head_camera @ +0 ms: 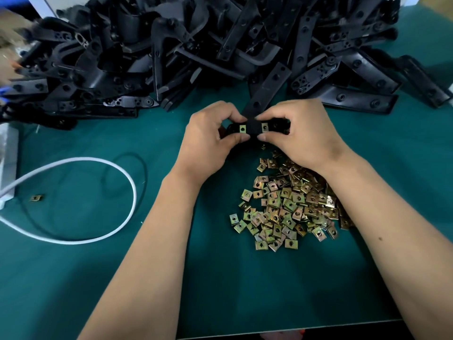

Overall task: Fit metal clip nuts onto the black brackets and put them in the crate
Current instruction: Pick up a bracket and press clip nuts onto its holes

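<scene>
A black bracket [254, 126] is held between both hands above the green mat, its long arm pointing away toward the pile. My left hand [208, 141] pinches its left end and my right hand [304, 136] pinches its right end. Two brass-coloured clip nuts sit on the bracket, one on the left [242, 128] and one on the right [264, 127]. A heap of loose clip nuts [289, 204] lies on the mat under my right wrist. No crate is in view.
A large pile of black brackets [196, 50] fills the back of the green mat [98, 266]. A white cable [117, 177] and a thin black cable loop at the left, next to one stray clip nut [36, 198]. A white box [8, 153] sits at the left edge.
</scene>
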Demonstrator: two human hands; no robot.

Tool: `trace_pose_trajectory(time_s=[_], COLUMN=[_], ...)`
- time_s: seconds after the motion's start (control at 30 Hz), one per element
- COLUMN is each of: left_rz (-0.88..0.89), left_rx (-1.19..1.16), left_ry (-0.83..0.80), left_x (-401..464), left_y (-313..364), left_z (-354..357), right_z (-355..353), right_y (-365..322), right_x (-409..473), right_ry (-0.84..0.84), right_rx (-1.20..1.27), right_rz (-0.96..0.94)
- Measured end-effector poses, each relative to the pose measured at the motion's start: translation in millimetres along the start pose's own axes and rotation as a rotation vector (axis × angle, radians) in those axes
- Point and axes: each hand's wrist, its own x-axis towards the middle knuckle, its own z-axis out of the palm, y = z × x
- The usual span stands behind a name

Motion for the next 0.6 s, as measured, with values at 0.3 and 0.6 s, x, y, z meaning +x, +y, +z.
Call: trace_pose_trajectory(time_s=[0.3,0.6], left_rz=[0.136,0.295], left_rx=[0.105,-0.150], left_ry=[0.094,0.268], left_x=[1.1,13.1], left_y=[15.7,111.5], left_z=[3.3,68.5], right_z=[-11.9,-94.7], right_y=[-3.4,-8.9], right_x=[-4.1,-63.2], right_ry=[0.037,0.405], right_rx=[0.061,0.891], right_rz=[0.040,0.350])
